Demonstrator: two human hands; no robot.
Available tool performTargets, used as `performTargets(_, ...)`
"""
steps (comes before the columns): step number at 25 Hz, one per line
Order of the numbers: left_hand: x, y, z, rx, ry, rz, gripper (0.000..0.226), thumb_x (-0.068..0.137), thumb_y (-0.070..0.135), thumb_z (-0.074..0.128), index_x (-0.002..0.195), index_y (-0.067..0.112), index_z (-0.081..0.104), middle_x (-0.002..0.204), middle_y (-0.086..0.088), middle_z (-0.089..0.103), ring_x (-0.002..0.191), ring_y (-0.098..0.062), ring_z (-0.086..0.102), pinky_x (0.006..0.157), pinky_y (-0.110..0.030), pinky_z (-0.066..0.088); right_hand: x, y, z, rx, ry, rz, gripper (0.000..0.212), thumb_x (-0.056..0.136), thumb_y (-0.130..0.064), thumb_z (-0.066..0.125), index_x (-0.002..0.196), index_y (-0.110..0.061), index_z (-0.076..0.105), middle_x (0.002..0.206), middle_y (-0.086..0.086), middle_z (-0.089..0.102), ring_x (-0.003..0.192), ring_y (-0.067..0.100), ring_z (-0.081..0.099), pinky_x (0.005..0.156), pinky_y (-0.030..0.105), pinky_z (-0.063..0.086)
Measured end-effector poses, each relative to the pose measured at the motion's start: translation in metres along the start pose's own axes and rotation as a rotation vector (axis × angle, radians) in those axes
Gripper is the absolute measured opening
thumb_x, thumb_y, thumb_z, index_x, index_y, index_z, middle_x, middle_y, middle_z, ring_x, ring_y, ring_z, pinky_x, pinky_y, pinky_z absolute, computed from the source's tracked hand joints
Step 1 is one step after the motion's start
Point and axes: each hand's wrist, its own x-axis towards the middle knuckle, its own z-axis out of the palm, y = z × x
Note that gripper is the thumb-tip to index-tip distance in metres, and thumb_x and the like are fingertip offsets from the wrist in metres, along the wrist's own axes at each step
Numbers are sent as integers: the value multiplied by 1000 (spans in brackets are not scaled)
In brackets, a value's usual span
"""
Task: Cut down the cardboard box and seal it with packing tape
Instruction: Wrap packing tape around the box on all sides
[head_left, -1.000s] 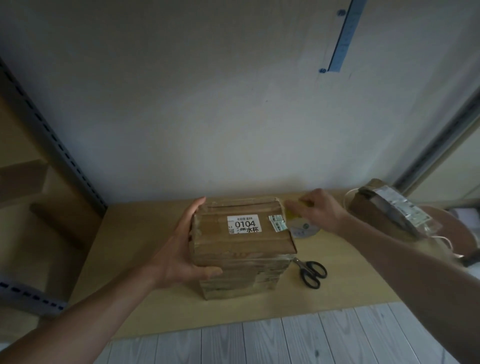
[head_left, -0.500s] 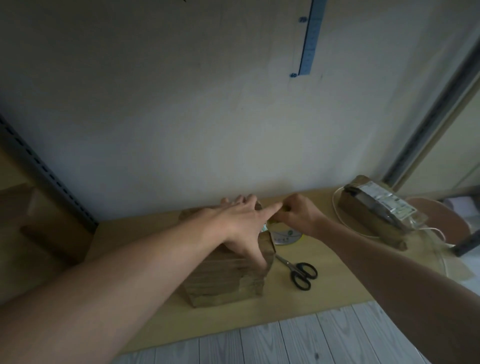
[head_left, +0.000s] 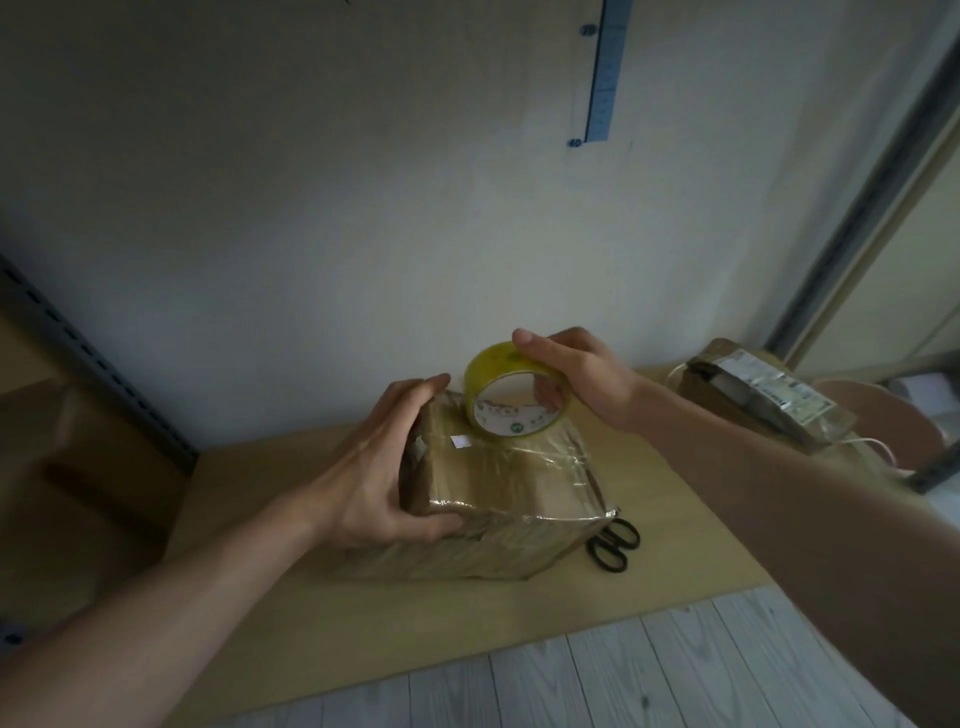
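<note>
A brown cardboard box (head_left: 498, 499) wrapped in shiny clear tape stands on the wooden table (head_left: 291, 623). My left hand (head_left: 379, 478) grips its left end, thumb on the near edge and fingers along the far top edge. My right hand (head_left: 576, 379) holds a yellowish roll of packing tape (head_left: 511, 395) upright above the box's far top edge, thumb over the roll and fingers through its core. A strip of clear tape lies stretched across the box top below the roll.
Black-handled scissors (head_left: 613, 545) lie on the table just right of the box. A second taped parcel (head_left: 763, 395) with white labels and a white cord sits at the back right. A metal shelf upright runs along the left; the wall is close behind.
My right hand has lifted the tape roll off the table to above the box. My left hand slid from the box top to its left end. The box has been turned.
</note>
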Motion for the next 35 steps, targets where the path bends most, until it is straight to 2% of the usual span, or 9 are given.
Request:
performTargets(6,-65,-59,-15,-56,-109,-167,134,60,73,82,157,40,-5,159,20,16,144,11,19,115,-7,20,10,16,-29,-598,51,-31,62,88,-57,64,49,-15,39,47,-3,31,44,13,32,51,29,28)
performTargets(8,-72,-70,-13,-58,-133,-212,138,57,76,82,155,45,-10,161,18,15,145,11,19,112,-3,16,14,21,-25,-635,77,-28,61,83,-58,67,48,-14,44,45,-6,34,43,12,35,47,26,30)
performTargets(13,-79,-81,-10,-28,-129,-227,140,54,81,80,154,48,-12,164,17,9,151,0,16,122,-29,21,19,31,-11,-740,64,55,56,82,-57,69,50,-14,51,48,-2,43,46,13,42,45,25,32)
performTargets(17,-85,-84,-6,-25,-128,-241,140,54,78,82,155,47,-12,162,20,9,149,1,19,121,-29,23,13,41,0,-761,21,92,54,83,-56,69,49,-17,52,47,-3,43,44,12,41,46,25,32)
performTargets(22,-90,-86,-3,-27,-132,-285,145,51,77,84,154,49,-14,161,28,7,144,14,17,110,-5,19,21,46,6,-733,49,85,60,83,-60,66,60,-5,60,53,2,48,49,16,46,48,28,34)
performTargets(27,-91,-87,-3,-20,-156,-303,146,51,73,88,153,49,-13,159,29,8,139,24,14,105,3,16,20,57,17,-719,25,126,56,87,-59,63,50,-20,47,47,-5,43,44,11,43,44,23,31)
performTargets(30,-88,-82,-17,71,-285,-343,153,47,82,83,149,49,-26,162,26,-11,151,4,6,117,-13,12,16,64,22,-680,37,128,58,89,-59,62,49,-19,46,45,-6,39,41,9,39,43,23,28)
performTargets(33,-58,-50,-43,292,-438,-313,152,53,85,75,152,35,-29,149,21,-50,149,-7,-26,123,-31,-1,17,68,24,-679,71,104,59,88,-58,62,50,-17,45,45,-5,39,41,10,38,45,26,28)
performTargets(35,-15,-16,-33,395,-417,-209,154,53,87,72,145,38,-41,153,7,-49,143,-14,-42,122,-48,-16,18,69,26,-697,86,105,58,87,-57,63,50,-16,49,46,-3,43,42,12,42,45,26,29)
